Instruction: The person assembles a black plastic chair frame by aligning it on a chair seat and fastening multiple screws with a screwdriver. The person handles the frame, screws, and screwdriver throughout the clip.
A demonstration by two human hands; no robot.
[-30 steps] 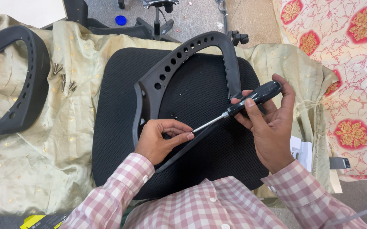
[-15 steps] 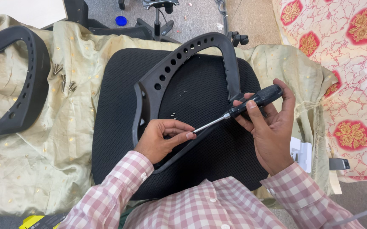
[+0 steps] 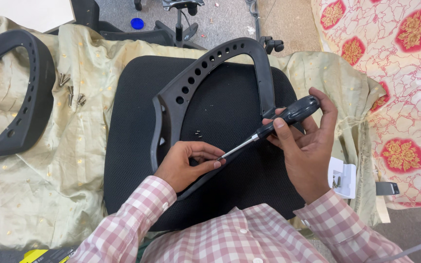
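Observation:
A black plastic chair armrest frame (image 3: 205,73) with a row of holes lies on a black mesh seat cushion (image 3: 132,122). My left hand (image 3: 188,163) pinches the frame's lower bar, fingertips at the tip of a screwdriver (image 3: 274,127). My right hand (image 3: 308,146) grips the screwdriver's black handle, shaft angled down-left to the frame. Two small screws (image 3: 198,132) lie on the cushion inside the frame.
A pale green cloth (image 3: 50,160) covers the work surface. A second black armrest frame (image 3: 30,97) lies at left with several bolts (image 3: 72,92) beside it. A small white packet of screws (image 3: 342,178) sits at right. A chair base (image 3: 179,22) stands behind; a floral fabric (image 3: 395,73) at right.
The screwdriver handle has turned slightly in my right fingers. My left hand keeps its pinch at the tip; the frame has not moved.

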